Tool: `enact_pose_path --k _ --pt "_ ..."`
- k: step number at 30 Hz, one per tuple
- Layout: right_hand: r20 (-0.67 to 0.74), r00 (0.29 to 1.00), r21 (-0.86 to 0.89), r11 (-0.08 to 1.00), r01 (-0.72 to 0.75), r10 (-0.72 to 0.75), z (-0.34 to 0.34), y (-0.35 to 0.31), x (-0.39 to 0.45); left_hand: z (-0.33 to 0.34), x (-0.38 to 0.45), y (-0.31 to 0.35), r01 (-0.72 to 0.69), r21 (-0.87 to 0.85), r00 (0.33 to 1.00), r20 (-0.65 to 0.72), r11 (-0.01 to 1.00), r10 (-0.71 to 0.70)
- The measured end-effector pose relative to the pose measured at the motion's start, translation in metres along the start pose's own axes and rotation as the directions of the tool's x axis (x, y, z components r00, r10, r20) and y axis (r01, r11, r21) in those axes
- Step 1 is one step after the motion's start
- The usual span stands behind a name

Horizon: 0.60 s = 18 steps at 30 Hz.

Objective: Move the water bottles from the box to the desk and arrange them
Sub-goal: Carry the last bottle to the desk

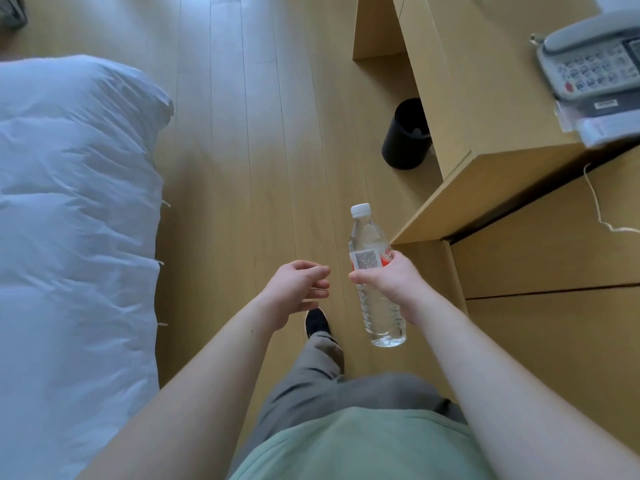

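Over a pale wooden floor (242,150), seen from the head camera, the right hand (391,282) grips a clear water bottle (372,271) round its middle, thumb and fingers curled across the red and white label. The bottle stands roughly upright in the air, its white cap (360,209) pointing toward twelve o'clock and its ribbed base toward six o'clock, just off the corner of the desk (485,116). It touches nothing but the hand.

At nine o'clock from the bottle, close beside it but apart, the left hand (298,289) hangs in the air with its fingers loosely curled, holding nothing.

The desk runs from the bottle toward one o'clock, light wood like the floor. On its top, at two o'clock in the frame, sits a grey telephone (592,64) with a keypad, and just below it something white, too blurred to name. A thin pale cord (595,202) trails down over the cabinet front at three o'clock. A black waste bin (405,133) stands on the floor under the desk edge, at twelve o'clock from the bottle.

A bed with white bedding (76,220) fills the nine o'clock side. At six o'clock show a green shirt (346,452), grey trousers (329,382) and one black shoe (317,322) set forward on the floor between the two forearms.
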State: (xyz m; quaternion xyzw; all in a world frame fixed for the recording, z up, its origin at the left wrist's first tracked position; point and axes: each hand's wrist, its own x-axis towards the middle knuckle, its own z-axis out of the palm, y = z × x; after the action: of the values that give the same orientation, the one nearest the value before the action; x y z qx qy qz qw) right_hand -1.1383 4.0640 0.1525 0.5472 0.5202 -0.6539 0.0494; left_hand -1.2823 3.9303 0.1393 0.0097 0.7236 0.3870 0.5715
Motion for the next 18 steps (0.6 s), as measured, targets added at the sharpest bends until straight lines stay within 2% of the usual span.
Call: enact_pose_path --k 7,18 --pt "-0.018 1.0 0.035 0.999 0.012 -0.012 0.016 -0.087 0.065 -0.044 0.066 0.095 -0.034 0.012 0.999 0.021 0.999 0.034" --pt "0.006 1.0 0.067 0.998 -0.019 0.019 -0.012 -0.191 0.17 -0.047 0.159 0.214 -0.014 0.055 0.999 0.039 0.998 0.012"
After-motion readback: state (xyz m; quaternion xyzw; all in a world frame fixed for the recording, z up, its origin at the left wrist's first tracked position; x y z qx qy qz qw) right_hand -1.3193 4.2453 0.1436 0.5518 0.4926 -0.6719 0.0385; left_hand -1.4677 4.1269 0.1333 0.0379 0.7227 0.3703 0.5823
